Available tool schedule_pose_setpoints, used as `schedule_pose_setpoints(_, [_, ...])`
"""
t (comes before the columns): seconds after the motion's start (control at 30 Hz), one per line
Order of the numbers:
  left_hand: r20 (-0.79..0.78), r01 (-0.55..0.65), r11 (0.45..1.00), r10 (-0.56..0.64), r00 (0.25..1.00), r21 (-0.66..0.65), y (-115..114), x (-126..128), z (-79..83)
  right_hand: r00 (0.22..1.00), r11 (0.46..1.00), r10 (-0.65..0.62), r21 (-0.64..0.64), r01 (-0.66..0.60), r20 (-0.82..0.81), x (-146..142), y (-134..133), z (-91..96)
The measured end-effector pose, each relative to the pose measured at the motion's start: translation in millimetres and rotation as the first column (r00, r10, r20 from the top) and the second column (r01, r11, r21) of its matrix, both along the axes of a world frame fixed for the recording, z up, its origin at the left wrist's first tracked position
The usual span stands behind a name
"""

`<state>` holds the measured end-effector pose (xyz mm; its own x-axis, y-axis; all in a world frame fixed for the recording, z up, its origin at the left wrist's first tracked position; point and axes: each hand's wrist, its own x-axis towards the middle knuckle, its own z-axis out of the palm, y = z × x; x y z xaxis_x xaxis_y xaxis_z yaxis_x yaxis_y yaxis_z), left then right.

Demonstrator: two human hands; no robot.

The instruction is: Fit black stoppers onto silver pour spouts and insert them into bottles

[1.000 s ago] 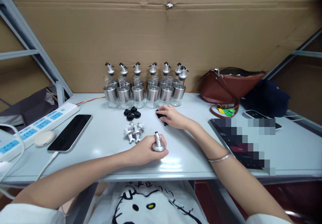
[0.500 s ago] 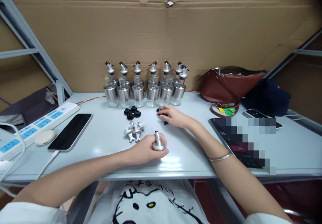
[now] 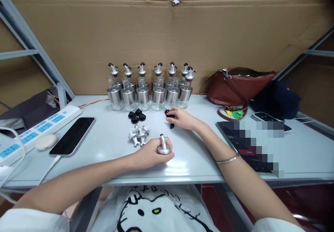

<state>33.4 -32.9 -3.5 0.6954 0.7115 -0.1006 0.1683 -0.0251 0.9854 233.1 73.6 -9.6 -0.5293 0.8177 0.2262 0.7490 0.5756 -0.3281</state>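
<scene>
My left hand (image 3: 152, 151), closed, grips a silver pour spout (image 3: 164, 149) with a thin black-tipped neck pointing up, just above the front of the table. Farther back, the bent fingers of my right hand (image 3: 182, 118) close around a small black plastic piece (image 3: 167, 112), partly hidden by them. Another small black piece (image 3: 172, 126) lies under the palm side. Left of that hand are several black ribbed stoppers (image 3: 137, 115) in a cluster. Several more silver spouts (image 3: 138, 134) are heaped in front of the stoppers.
Glass bottles with steel bands (image 3: 143, 93) stand in two rows at the back; several carry spouts. On the left are a phone (image 3: 73, 136), a round white case (image 3: 47, 142) and a power strip (image 3: 33, 136). A brown bag (image 3: 235, 89), dark cap (image 3: 276, 100) and tablet (image 3: 242, 145) occupy the right.
My right hand has shifted slightly right, its fingertips drawing back with a small black piece beside them. My left hand keeps the pour spout in nearly the same place.
</scene>
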Motion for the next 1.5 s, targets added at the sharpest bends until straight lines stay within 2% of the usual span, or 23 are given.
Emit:
schedule_pose_setpoints(0.1, [0.013, -0.003, 1.000, 0.003, 1.000, -0.020, 0, 0, -1.3, 0.996, 1.000, -0.013, -0.016, 0.012, -0.083, 1, -2, 6.9])
schedule_pose_setpoints(0.17, [0.024, -0.008, 0.999, 0.009, 1.000, -0.038, 1, 1, -1.1, 0.977, 0.998, -0.040, -0.055, 0.029, -0.208, 2, -7, 16.0])
schedule_pose_setpoints(0.23, [0.042, -0.007, 0.998, 0.009, 0.999, -0.055, 2, 0, -0.3, 0.936, 0.988, -0.025, -0.150, -0.030, -0.351, 0, -14, 26.4])
schedule_pose_setpoints(0.27, [0.051, -0.001, 0.998, 0.004, 0.999, -0.059, 2, 0, 0.2, 0.913, 0.971, 0.003, -0.217, -0.101, -0.408, -1, -19, 31.2])
schedule_pose_setpoints(0.3, [0.056, 0.007, 0.998, -0.003, 0.998, -0.061, 3, 0, 0.6, 0.892, 0.935, 0.041, -0.298, -0.193, -0.450, -4, -24, 35.1])
schedule_pose_setpoints(0.37, [0.060, 0.019, 0.998, -0.015, 0.998, -0.067, 4, -1, 1.1, 0.850, 0.810, 0.126, -0.442, -0.385, -0.511, -9, -32, 39.7])
schedule_pose_setpoints(0.43, [0.055, 0.019, 0.997, -0.015, 0.998, -0.075, 5, 0, 1.1, 0.807, 0.682, 0.194, -0.515, -0.520, -0.558, -16, -38, 40.2])
schedule_pose_setpoints(0.47, [0.052, 0.017, 0.997, -0.013, 0.999, -0.077, 6, 0, 1.0, 0.789, 0.635, 0.211, -0.532, -0.559, -0.577, -19, -40, 39.4])
schedule_pose_setpoints(0.53, [0.041, 0.017, 0.997, -0.014, 0.999, -0.070, 6, 0, 0.8, 0.766, 0.577, 0.211, -0.556, -0.599, -0.607, -22, -42, 37.7])
schedule_pose_setpoints(0.67, [0.024, 0.024, 0.997, -0.023, 0.999, -0.069, 5, 0, 1.6, 0.752, 0.520, 0.186, -0.586, -0.621, -0.632, -23, -44, 38.2])
schedule_pose_setpoints(0.77, [0.068, 0.024, 0.994, -0.017, 0.998, -0.106, 6, 0, 2.9, 0.753, 0.516, 0.161, -0.596, -0.615, -0.638, -23, -45, 40.8])
schedule_pose_setpoints(0.9, [0.131, 0.037, 0.992, -0.020, 0.991, -0.125, 7, 0, 3.1, 0.777, 0.543, 0.129, -0.612, -0.575, -0.616, -24, -47, 41.9])
schedule_pose_setpoints(1.07, [0.080, 0.051, 0.993, -0.043, 0.996, -0.108, 8, 0, 1.7, 0.804, 0.547, 0.162, -0.626, -0.555, -0.572, -27, -46, 41.3])
schedule_pose_setpoints(1.3, [0.045, 0.029, 0.993, -0.024, 0.999, -0.115, 7, 0, 1.5, 0.833, 0.629, 0.206, -0.583, -0.515, -0.514, -30, -48, 37.5])
schedule_pose_setpoints(1.43, [0.081, 0.009, 0.994, 0.000, 0.997, -0.110, 9, 1, -0.6, 0.852, 0.701, 0.195, -0.538, -0.468, -0.487, -31, -48, 34.7])
schedule_pose_setpoints(1.5, [0.114, -0.006, 0.993, 0.019, 0.993, -0.119, 10, 2, -1.9, 0.844, 0.709, 0.189, -0.525, -0.471, -0.501, -30, -47, 34.8])
